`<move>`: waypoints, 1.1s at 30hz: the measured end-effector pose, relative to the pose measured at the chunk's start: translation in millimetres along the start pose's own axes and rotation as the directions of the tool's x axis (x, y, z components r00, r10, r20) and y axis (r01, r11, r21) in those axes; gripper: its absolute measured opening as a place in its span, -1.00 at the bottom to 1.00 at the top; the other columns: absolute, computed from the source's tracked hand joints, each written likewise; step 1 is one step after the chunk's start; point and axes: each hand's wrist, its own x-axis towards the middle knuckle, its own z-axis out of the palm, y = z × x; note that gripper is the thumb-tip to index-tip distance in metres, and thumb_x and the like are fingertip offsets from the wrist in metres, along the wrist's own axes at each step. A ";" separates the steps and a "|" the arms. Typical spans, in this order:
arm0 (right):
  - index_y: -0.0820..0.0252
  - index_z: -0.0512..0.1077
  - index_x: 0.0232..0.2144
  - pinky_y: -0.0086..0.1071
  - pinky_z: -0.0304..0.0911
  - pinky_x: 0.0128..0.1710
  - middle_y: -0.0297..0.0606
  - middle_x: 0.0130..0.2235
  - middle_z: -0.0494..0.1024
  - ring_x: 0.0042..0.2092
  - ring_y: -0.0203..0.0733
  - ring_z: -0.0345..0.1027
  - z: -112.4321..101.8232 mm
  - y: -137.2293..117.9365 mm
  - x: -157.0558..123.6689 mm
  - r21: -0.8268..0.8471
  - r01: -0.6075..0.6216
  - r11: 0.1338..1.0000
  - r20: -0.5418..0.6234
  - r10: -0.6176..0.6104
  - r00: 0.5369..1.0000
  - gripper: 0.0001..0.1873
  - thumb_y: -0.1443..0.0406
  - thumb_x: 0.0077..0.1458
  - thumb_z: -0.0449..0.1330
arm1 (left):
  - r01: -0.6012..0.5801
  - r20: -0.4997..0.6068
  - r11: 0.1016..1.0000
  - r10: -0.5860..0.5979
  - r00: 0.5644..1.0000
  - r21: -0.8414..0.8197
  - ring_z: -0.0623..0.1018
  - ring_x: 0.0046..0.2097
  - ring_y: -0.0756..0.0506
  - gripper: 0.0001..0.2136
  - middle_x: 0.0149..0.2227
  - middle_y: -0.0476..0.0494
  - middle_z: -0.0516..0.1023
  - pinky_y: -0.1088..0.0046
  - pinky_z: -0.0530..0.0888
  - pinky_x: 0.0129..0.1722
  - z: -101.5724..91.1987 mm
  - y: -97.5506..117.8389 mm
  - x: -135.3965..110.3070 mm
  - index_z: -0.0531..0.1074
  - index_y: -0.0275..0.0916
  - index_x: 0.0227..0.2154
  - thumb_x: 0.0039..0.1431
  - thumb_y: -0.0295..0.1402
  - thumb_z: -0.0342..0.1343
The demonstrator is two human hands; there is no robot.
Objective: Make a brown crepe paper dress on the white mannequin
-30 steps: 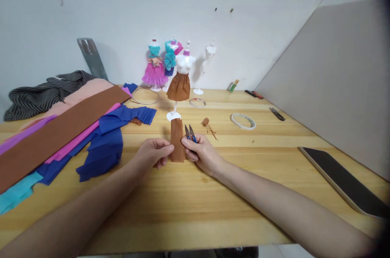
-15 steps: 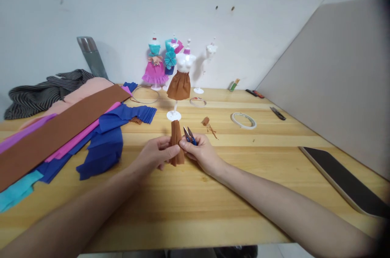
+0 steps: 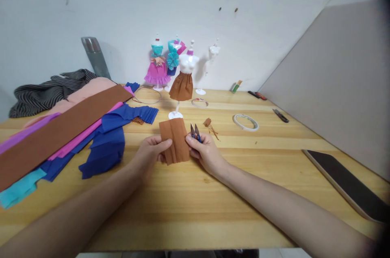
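Note:
My left hand [image 3: 149, 153] pinches the left edge of a small brown paper piece [image 3: 174, 140] held just above the wooden table [image 3: 195, 205]. The paper is spread open with a crease down its middle. My right hand [image 3: 204, 151] pinches its right edge and also grips small blue-handled snips [image 3: 195, 132], whose blades point up. Just behind the paper stands a white mini mannequin in a brown skirt [image 3: 183, 81].
Strips of brown, pink, blue and teal crepe paper [image 3: 76, 136] lie at left, with striped cloth behind. More dressed mannequins [image 3: 158, 65] stand by the wall. A tape ring [image 3: 245, 122], brown scraps [image 3: 209, 124], clippers [image 3: 280, 115] and a dark tablet [image 3: 347, 185] lie to the right.
The brown paper was a narrow folded strip; my two hands have pulled it apart into a wider piece. The view has shifted slightly to the left.

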 end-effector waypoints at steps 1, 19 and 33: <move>0.21 0.24 -0.64 -0.48 -0.35 -0.66 -0.53 -0.69 0.09 -0.66 -0.51 -0.20 -0.1 0.2 0.5 0.005 0.009 1.000 -0.003 -0.009 1.000 -0.56 0.06 -0.18 0.35 | -0.002 -0.004 1.000 0.002 1.000 0.001 0.43 -0.53 0.01 -0.67 -0.56 -0.13 0.52 0.52 0.29 -0.54 0.0 0.3 0.0 0.54 -0.36 -0.50 -0.19 -0.15 0.33; 0.22 0.30 -0.62 -0.44 -0.31 -0.63 -0.53 -0.77 0.15 -0.70 -0.48 -0.12 4.0 -6.6 -6.1 0.074 -0.025 0.997 0.046 0.021 0.999 -0.67 0.14 -0.13 0.32 | -0.665 0.451 0.087 0.670 0.590 0.741 0.25 0.24 -0.25 -0.62 0.26 -0.28 0.19 0.10 0.29 0.14 -15.0 1.0 12.6 0.46 -0.17 -0.09 0.04 -0.60 0.01; 0.24 0.28 -0.69 -0.50 -0.32 -0.71 -0.45 -0.77 0.24 -0.75 -0.52 -0.16 -4.2 -10.4 5.3 0.261 -0.039 0.965 0.032 0.031 0.999 -0.67 0.20 -0.11 0.28 | -0.328 -0.042 0.908 0.350 0.936 0.260 0.47 -0.50 -0.01 -0.84 -0.55 -0.03 0.53 0.49 0.36 -0.45 -17.2 15.3 12.4 0.54 -0.27 -0.46 -0.05 -0.27 0.22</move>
